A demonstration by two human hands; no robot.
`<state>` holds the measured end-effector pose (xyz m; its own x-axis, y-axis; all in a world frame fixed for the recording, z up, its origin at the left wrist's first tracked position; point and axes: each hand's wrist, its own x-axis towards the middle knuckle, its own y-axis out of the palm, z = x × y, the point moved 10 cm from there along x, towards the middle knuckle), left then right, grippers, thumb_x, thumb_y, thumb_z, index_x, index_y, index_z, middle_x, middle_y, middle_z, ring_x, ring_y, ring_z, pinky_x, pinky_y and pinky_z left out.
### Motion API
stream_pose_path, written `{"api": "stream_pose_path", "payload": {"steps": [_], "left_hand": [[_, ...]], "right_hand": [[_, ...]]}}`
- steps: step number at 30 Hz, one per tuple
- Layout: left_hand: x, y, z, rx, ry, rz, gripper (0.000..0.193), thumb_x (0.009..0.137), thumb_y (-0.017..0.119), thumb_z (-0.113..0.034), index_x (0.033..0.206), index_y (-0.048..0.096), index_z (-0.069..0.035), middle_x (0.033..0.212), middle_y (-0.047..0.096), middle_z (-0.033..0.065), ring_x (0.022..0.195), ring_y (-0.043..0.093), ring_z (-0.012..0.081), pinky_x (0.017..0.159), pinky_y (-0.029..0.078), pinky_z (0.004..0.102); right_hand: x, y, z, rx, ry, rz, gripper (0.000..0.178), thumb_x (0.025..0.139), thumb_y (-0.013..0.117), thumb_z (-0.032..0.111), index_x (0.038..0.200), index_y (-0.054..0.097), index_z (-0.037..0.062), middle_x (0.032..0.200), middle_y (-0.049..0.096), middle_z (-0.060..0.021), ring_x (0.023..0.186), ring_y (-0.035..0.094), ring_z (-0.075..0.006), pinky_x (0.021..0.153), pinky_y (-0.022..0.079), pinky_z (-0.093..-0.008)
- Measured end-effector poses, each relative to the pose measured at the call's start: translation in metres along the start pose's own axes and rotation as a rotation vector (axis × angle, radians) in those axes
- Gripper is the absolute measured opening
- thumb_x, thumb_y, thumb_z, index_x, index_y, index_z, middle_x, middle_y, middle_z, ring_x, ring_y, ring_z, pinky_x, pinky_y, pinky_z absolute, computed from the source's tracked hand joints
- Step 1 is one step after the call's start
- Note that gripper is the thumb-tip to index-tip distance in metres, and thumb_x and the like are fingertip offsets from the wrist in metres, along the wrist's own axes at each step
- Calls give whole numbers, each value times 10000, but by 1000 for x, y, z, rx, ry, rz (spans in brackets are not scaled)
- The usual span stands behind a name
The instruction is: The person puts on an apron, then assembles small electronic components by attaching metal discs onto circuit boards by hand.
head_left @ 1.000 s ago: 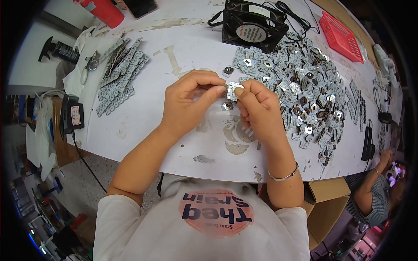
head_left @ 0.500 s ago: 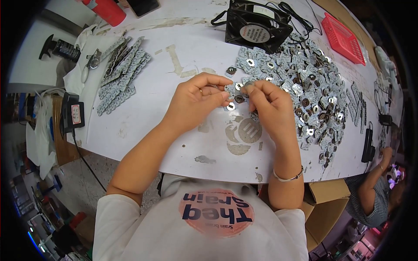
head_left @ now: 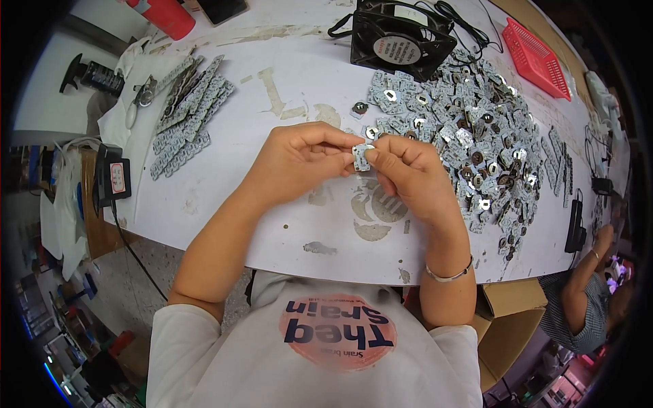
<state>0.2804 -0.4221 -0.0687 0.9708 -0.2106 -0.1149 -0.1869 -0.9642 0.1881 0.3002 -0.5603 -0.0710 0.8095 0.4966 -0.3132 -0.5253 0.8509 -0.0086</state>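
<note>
A small pale grey circuit board (head_left: 362, 159) with a notched outline is held up between my two hands over the middle of the white table (head_left: 224, 197). Its left edge is pinched by the fingertips of my left hand (head_left: 299, 162). My right hand (head_left: 413, 171) grips the right side, thumb pressed on its upper corner. Just beyond my fingers lies a heap of similar small boards (head_left: 486, 146), many carrying round dark or shiny metal parts. One loose board with a dark round part (head_left: 360, 108) sits apart at the heap's left.
Board strips (head_left: 190, 115) are stacked at the left, near a spray bottle (head_left: 95, 76). A black fan (head_left: 401, 42) stands at the back; a red basket (head_left: 536, 60) is at far right. Below the table's right edge is a cardboard box (head_left: 507, 333). Another person's arm (head_left: 585, 285) shows at right.
My right hand has come away from the heap's edge, left and slightly nearer. Both hands now meet on one small board. The loose boards that lay beside my fingertips are mostly covered or gone.
</note>
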Motion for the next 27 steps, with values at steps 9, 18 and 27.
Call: {"api": "stream_pose_path", "payload": {"steps": [9, 18, 27], "left_hand": [[3, 3, 0, -30, -1, 2, 213, 896, 641, -2, 1101, 670, 49, 980, 692, 109, 877, 683, 152, 795, 575, 268], [-2, -4, -17, 242, 216, -160, 150, 894, 665, -29, 1030, 686, 33, 966, 710, 99, 850, 693, 134, 751, 584, 249], [4, -1, -17, 189, 246, -148, 167, 905, 654, -36, 1060, 674, 23, 946, 700, 84, 833, 695, 131, 757, 593, 255]], "right_hand": [[0, 4, -4, 168, 92, -5, 258, 932, 607, 224, 724, 583, 73, 577, 473, 62, 495, 373, -27, 449, 270, -209], [1, 0, -6, 247, 77, -38, 247, 927, 602, 201, 714, 575, 79, 577, 446, 75, 494, 336, -21, 443, 246, -211], [3, -1, 0, 159, 7, -100, 180, 945, 585, 196, 840, 626, 56, 626, 468, 87, 554, 381, -7, 487, 292, -199]]}}
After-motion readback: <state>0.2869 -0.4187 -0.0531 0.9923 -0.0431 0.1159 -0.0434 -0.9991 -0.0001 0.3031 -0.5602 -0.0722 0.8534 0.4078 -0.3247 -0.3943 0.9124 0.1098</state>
